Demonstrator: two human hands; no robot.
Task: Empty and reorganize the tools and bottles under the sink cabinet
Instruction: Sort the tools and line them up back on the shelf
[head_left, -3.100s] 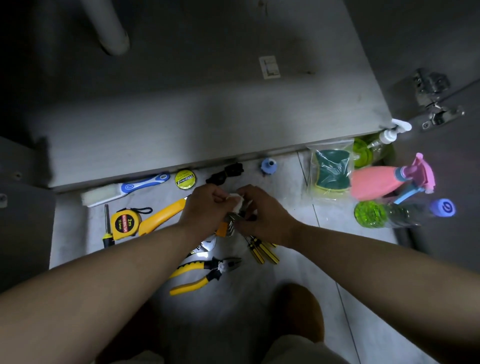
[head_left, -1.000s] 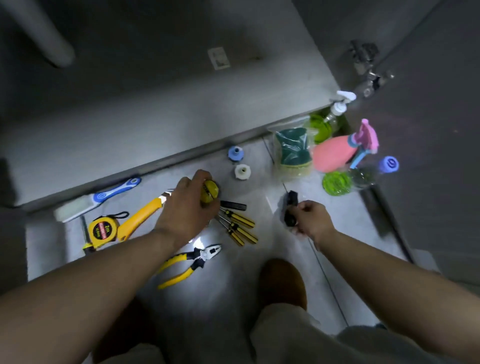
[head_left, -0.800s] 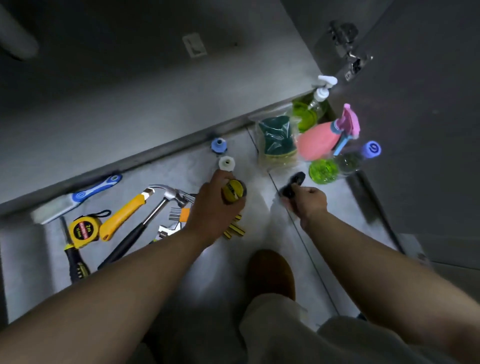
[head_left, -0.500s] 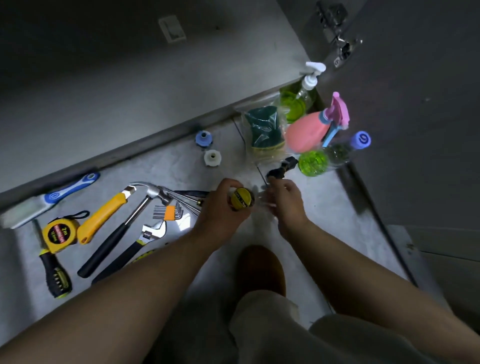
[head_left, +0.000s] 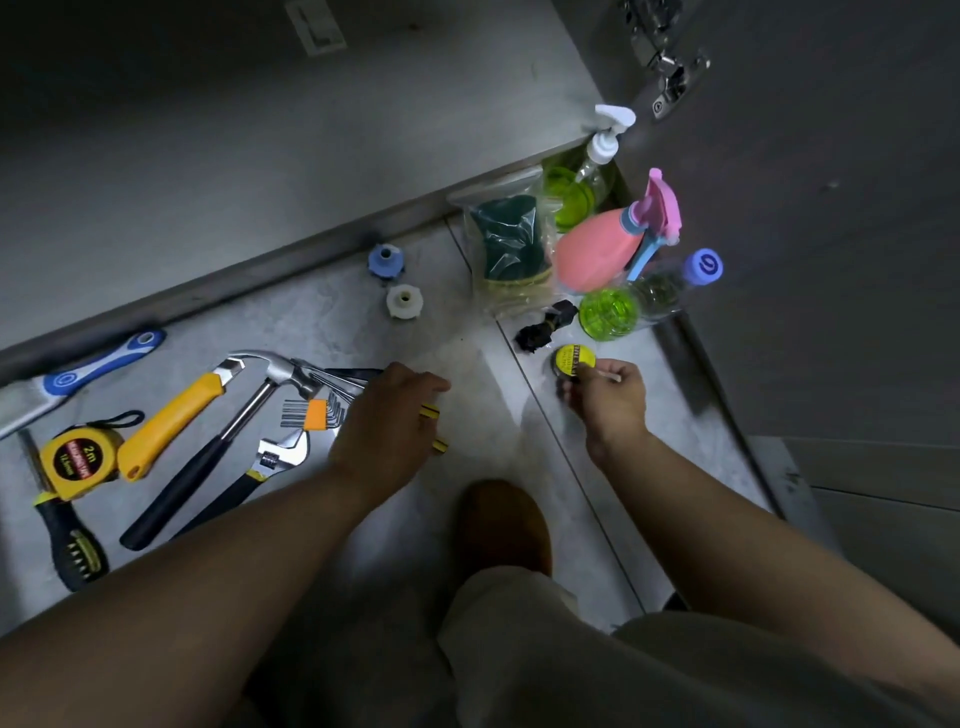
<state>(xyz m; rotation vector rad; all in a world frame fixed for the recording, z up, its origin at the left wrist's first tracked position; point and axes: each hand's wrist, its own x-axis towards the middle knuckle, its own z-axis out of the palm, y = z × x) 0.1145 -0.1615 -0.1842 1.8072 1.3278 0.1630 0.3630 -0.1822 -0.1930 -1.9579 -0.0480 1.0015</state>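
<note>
Hands apart over tools spread on the floor (head_left: 467, 358).
Right hand (head_left: 608, 397) pinched the yellow round tin (head_left: 573, 358) low on the tile, just beside a black clip (head_left: 545, 327), near the pink spray bottle (head_left: 592, 254). Left hand (head_left: 387, 415) lay over the striped screwdrivers (head_left: 429, 412) next to the hammer (head_left: 270, 371); couldn't tell if it gripped them.

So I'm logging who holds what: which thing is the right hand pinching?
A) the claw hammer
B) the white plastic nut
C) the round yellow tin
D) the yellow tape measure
C: the right hand pinches the round yellow tin at its near edge, close to the bottles.
</note>
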